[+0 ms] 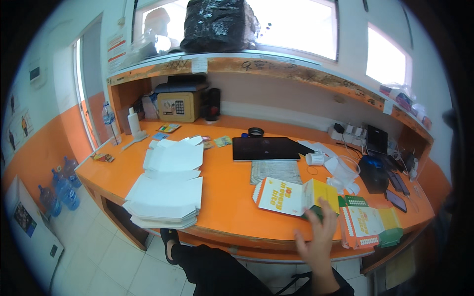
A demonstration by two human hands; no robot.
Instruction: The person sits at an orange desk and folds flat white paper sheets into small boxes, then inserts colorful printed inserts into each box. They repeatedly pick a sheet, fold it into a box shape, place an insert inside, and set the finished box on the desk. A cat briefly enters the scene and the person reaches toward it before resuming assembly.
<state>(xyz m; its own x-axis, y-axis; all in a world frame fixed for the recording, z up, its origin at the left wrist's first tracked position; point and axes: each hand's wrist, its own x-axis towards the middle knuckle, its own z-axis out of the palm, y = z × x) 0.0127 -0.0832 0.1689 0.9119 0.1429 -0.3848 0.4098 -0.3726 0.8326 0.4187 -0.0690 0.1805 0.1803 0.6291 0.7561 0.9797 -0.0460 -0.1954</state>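
Observation:
My right hand (318, 239) reaches in from the lower edge with its fingers spread. Its fingertips lie over the yellow and green end of a flat food carton (281, 196); whether they press on it I cannot tell. This carton has a white panel with yellow and orange print and rests near the desk's front edge. Just right of the hand lie more flat printed cartons (364, 222), orange, white, yellow and green. A stack of flat white carton blanks (165, 195) lies on the left, slightly over the front edge. My left hand is out of view.
A black laptop (265, 149) sits mid-desk, behind a grey bundle (276, 172). A white cup (315, 159), a black box (373, 173) and a phone (396, 201) stand or lie right. Behind are a safe (178, 106) and a bottle (110, 123). A shelf (296, 66) overhangs the back.

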